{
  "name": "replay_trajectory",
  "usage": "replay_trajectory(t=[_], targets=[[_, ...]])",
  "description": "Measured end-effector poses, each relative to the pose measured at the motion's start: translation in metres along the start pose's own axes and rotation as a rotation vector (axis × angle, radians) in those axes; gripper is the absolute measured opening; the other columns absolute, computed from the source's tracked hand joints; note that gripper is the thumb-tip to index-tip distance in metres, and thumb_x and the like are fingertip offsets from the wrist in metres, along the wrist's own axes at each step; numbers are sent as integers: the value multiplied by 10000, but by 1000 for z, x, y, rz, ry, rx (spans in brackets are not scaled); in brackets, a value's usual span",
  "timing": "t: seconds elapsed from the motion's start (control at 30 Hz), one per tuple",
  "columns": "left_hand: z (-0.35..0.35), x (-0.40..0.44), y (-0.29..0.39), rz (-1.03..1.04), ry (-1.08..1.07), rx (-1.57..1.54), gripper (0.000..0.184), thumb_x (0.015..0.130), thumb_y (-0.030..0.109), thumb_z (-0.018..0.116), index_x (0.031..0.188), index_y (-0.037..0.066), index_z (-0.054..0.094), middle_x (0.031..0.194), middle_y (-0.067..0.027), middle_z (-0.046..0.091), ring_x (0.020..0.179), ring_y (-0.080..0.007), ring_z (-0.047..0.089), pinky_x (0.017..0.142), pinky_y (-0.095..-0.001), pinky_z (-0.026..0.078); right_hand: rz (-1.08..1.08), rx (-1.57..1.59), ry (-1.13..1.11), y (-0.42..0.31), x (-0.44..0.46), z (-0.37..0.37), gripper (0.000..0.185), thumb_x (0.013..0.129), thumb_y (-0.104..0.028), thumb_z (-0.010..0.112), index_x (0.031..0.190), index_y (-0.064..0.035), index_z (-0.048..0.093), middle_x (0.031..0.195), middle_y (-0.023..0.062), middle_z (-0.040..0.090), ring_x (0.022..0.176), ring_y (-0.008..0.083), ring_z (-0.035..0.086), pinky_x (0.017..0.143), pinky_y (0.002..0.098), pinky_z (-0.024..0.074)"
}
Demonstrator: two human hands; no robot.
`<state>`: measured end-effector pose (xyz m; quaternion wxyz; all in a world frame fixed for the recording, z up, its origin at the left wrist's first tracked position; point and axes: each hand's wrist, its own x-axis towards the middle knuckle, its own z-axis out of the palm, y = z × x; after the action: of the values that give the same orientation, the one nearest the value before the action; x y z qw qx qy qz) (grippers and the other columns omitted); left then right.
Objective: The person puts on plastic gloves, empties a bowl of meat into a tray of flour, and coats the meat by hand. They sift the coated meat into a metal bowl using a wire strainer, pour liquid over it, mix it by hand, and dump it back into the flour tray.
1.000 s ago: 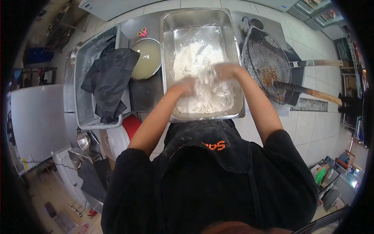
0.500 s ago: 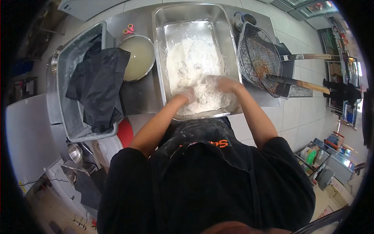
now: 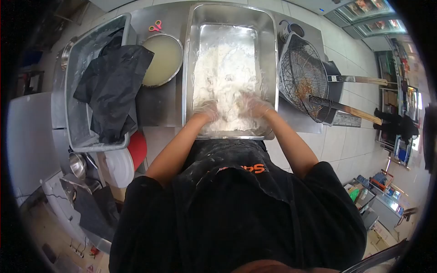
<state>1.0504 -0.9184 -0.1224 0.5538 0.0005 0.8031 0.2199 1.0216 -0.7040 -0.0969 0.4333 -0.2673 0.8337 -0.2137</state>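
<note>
Both hands are working down in a heap of white flour [image 3: 230,75], which is lying inside a deep rectangular steel pan [image 3: 268,50] directly in front of the person. The left hand [image 3: 208,110] is pressing into the flour near the pan's left wall, and the right hand [image 3: 257,107] is reaching into it towards the right wall, with a lumpy strip of flour lying between them. Thin, see-through, wrinkled coverings are showing over both hands; the fingers are blurring into the white, so how far either hand is opening, or whether it is gripping any flour, cannot be told. The flour is looking loose and matte, clumping into soft, uneven lumps between the hands and spreading flatter beyond them, where it is thinning to a dusty film on the shiny pan floor. To the left of the hands, a round bowl of cloudy, pale yellowish liquid [image 3: 162,59] is sitting close beside the pan, with red-and-yellow-handled scissors [image 3: 155,26] lying just beyond it. Farther left, black cloth [image 3: 114,86] is draping over a grey tub [image 3: 70,91]. To the right of the hands, wire strainers [image 3: 302,68] are resting beside the pan, their long handles pointing away to the right.
</note>
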Motion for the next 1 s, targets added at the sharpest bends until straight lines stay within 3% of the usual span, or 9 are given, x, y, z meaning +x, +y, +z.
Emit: replay_trajectory(t=[0.1, 0.23, 0.3, 0.43, 0.5, 0.63, 0.83, 0.9, 1.0], targets=[[31, -22, 2, 127, 568, 314, 748, 607, 361, 782, 1209, -21, 556, 1199, -291, 551, 1122, -365, 557, 954, -397, 453, 339, -224, -111, -10, 26, 46, 990, 744, -359, 658, 1490, -86, 68, 1513, 267, 117, 1404, 422, 104, 1114, 589, 106], [58, 0, 10, -62, 839, 300, 728, 614, 451, 755, 1140, -28, 597, 1121, -293, 588, 1083, -374, 573, 943, -393, 449, 194, -181, 45, 4, 34, 59, 822, 739, -331, 624, 1417, 3, 298, 1347, 336, 389, 1323, 423, 328, 1074, 545, 267], [34, 8, 13, 32, 277, 207, 541, 720, 417, 685, 1056, -5, 649, 1017, -308, 615, 1017, -389, 599, 926, -407, 455, 37, -145, 117, 10, 30, 42, 628, 788, -362, 592, 1216, 87, 499, 1104, 295, 584, 1106, 396, 550, 978, 439, 415], [54, 40, -9, -39, 450, 126, 590, 724, 484, 674, 996, -39, 661, 970, -305, 627, 975, -413, 606, 905, -425, 458, -186, -614, 31, 25, 24, 19, 582, 772, -419, 662, 1080, 71, 597, 906, 257, 629, 919, 401, 600, 901, 418, 453], [27, -35, 34, 78, 457, -1, 522, 905, 393, 450, 1177, -36, 569, 1144, -301, 567, 996, -379, 609, 901, -410, 466, -154, -200, 351, 32, 14, 7, 601, 797, -476, 627, 980, 97, 618, 875, 282, 626, 922, 388, 600, 893, 409, 451], [14, -27, 31, 64, 386, 193, 625, 860, 424, 516, 1212, -92, 509, 1156, -297, 562, 1034, -361, 593, 921, -390, 453, -117, 327, 154, 43, 17, -21, 574, 840, -489, 575, 1094, 24, 607, 1027, 264, 622, 942, 354, 605, 855, 414, 454], [-4, 3, -1, 189, 465, -55, 946, 721, 441, 704, 1377, -100, 289, 1270, -285, 495, 1221, -386, 450, 1027, -454, 362, -55, -86, 116, 11, 14, -70, 531, 841, -413, 583, 1112, 43, 589, 1033, 260, 620, 964, 307, 617, 827, 406, 475], [7, 35, -17, 52, 511, 293, 996, 699, 355, 707, 1421, -83, 180, 1375, -281, 384, 1301, -439, 320, 1090, -521, 246, -16, -235, 182, 31, 48, -54, 479, 786, -289, 609, 1110, 61, 568, 1108, 296, 583, 1116, 325, 563, 921, 359, 449], [11, -39, 43, -72, 343, 258, 991, 721, 325, 678, 1451, -40, 116, 1435, -340, 211, 1344, -469, 223, 1122, -393, 215, 30, -341, 253, 28, 34, 3, 469, 763, -214, 595, 1134, 70, 549, 1101, 305, 583, 1129, 351, 553, 964, 365, 428]])
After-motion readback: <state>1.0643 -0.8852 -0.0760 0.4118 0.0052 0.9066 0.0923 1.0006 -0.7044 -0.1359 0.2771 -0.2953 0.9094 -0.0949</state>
